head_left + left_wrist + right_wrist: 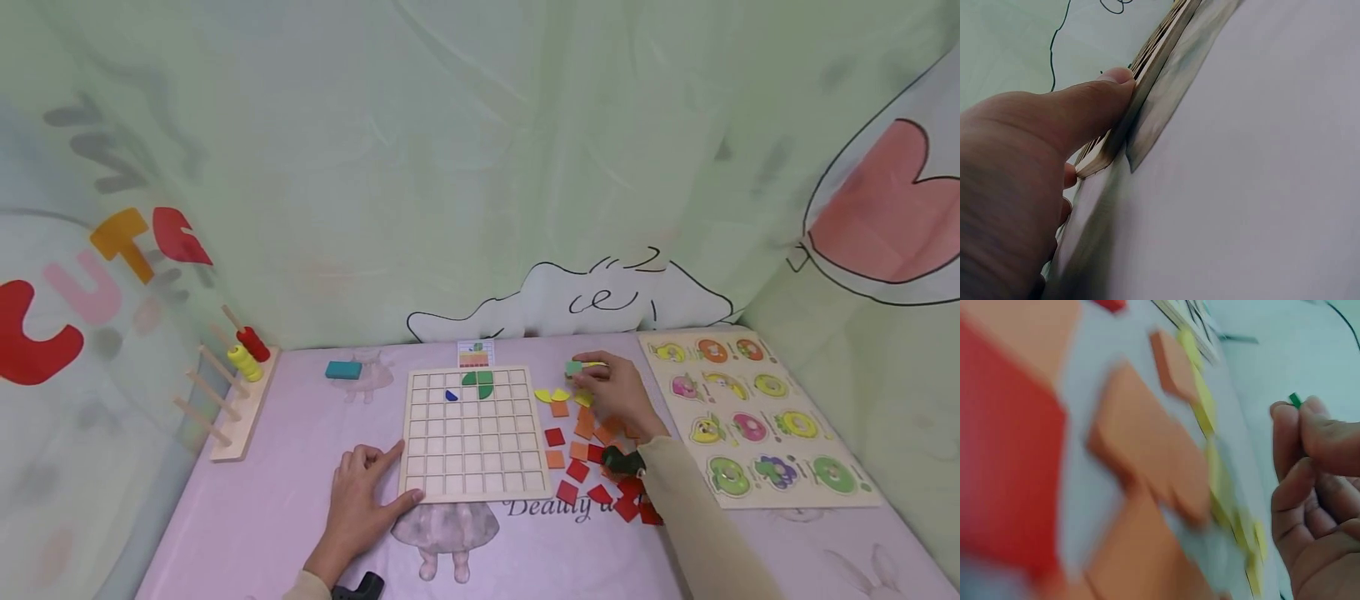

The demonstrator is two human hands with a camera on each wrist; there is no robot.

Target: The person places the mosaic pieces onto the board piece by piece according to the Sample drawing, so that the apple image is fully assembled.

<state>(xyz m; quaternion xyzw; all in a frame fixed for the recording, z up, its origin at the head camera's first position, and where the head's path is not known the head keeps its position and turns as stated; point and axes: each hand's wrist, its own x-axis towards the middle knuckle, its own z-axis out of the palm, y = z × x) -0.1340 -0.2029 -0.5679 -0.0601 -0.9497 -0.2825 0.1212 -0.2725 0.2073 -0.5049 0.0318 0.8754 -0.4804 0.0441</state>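
Observation:
My left hand [360, 500] rests at the near-left corner of a wooden grid board [473, 448]. Its thumb touches the front edge, also seen in the left wrist view, and the index finger lies against the left side. Beyond the board's right side, my right hand [621, 392] pinches a small green square tile [573, 367] between thumb and fingertips, raised above the table. Near the board's top lie a green square [485, 377], two green quarter-round pieces [486, 391] and a blue piece [451, 396].
Several orange [555, 459] and red tiles [554, 437] and yellow rounded pieces [542, 396] lie right of the board. A pattern card [476, 356] sits behind it. A fruit puzzle board [738, 450] lies far right. A peg stand [232, 446] and teal block [343, 370] are left.

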